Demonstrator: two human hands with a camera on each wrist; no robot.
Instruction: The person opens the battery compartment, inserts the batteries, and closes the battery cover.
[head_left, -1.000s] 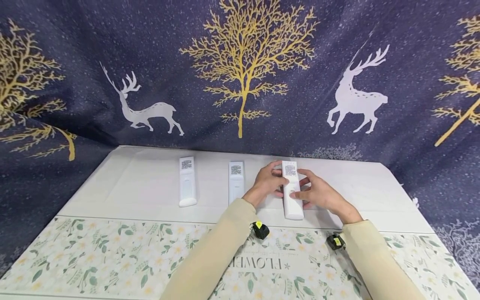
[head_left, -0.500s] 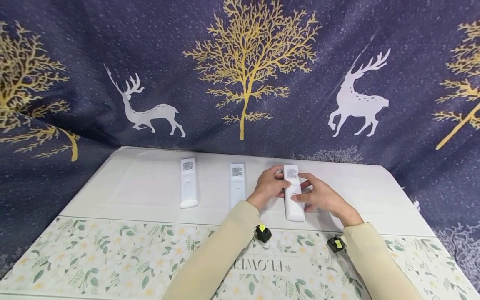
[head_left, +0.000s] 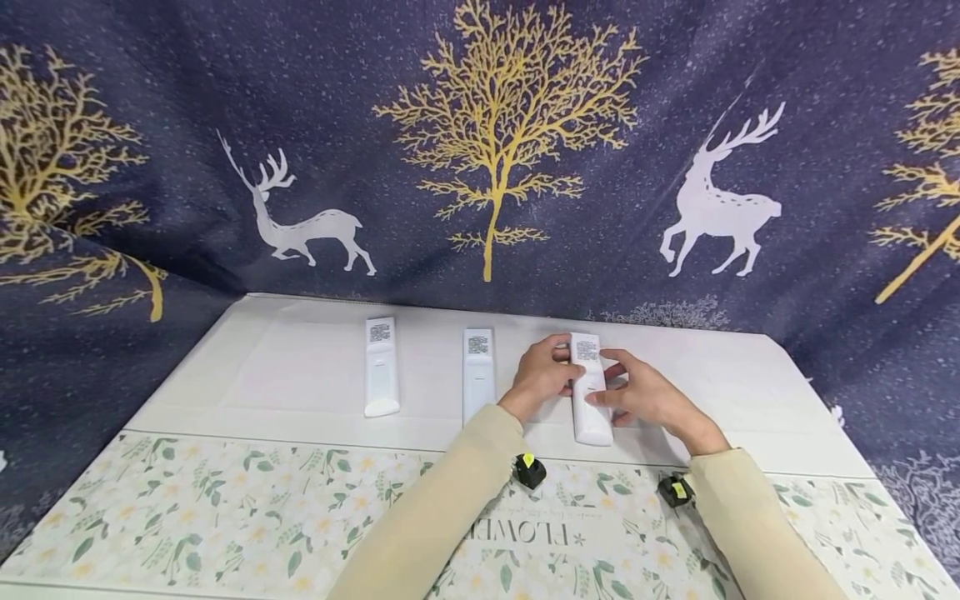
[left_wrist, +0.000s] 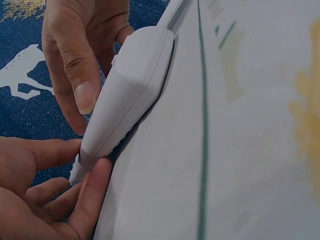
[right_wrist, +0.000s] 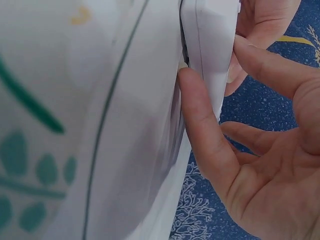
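A white remote control (head_left: 592, 400) lies back side up near the right of the white table, with a printed label at its far end. My left hand (head_left: 542, 375) grips its left side, thumb on the back. From the right, my right hand (head_left: 647, 390) holds it with the thumb on the back and fingers along the edge. In the left wrist view the remote (left_wrist: 129, 75) shows a thin dark gap beneath it, and fingertips of the left hand (left_wrist: 45, 190) reach under its edge. The right wrist view has the right hand's index or other finger (right_wrist: 205, 120) at the underside edge.
Two more white remotes lie face down to the left, one far left (head_left: 382, 375) and one in the middle (head_left: 478, 367), its near end by my left sleeve (head_left: 450, 492). A flowered cloth (head_left: 225, 508) covers the table's front. A dark blue curtain (head_left: 420, 283) hangs behind.
The head view has shifted slightly, so everything appears a little lower and further right. Both hands keep their hold on the same remote control, with little other visible movement.
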